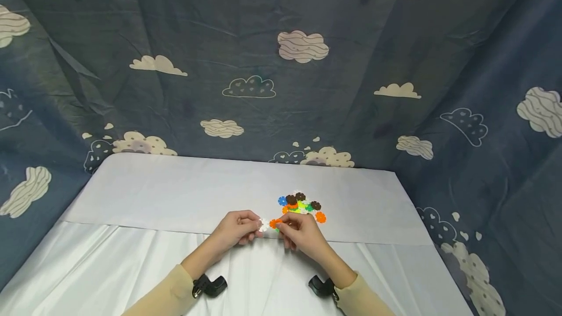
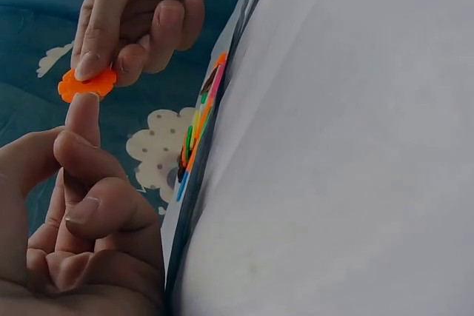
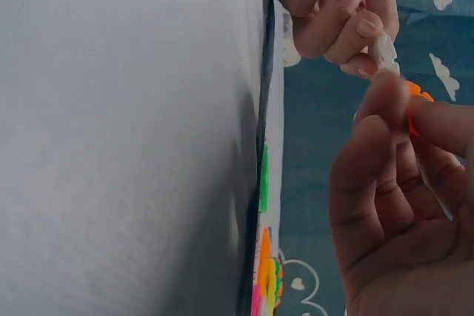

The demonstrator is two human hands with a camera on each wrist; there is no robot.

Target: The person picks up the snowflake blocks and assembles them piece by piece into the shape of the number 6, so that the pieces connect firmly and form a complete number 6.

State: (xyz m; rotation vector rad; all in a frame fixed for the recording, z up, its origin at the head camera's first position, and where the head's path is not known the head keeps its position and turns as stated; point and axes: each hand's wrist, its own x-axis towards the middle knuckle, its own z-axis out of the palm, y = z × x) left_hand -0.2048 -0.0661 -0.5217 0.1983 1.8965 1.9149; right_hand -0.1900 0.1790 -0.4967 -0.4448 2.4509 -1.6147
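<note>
Between thumb and fingers my left hand [image 1: 237,228] pinches a white flower-shaped disc [image 1: 264,225] with a notched edge. My right hand [image 1: 304,234] pinches an orange flower-shaped disc [image 1: 274,223] of the same kind. Both hands are close together over the near part of the table, the two discs edge to edge in the head view. In the left wrist view the orange disc [image 2: 87,85] shows nearly whole, while the white one is hidden behind my left fingers. The right wrist view shows the white disc [image 3: 384,54] on edge beside the orange one [image 3: 418,92].
Just beyond my right hand lies a loose pile of discs [image 1: 303,205] in brown, blue, orange, green and yellow. A white cloth covers the table [image 1: 175,194]. Behind it hangs a dark blue curtain [image 1: 246,28] with a cloud print.
</note>
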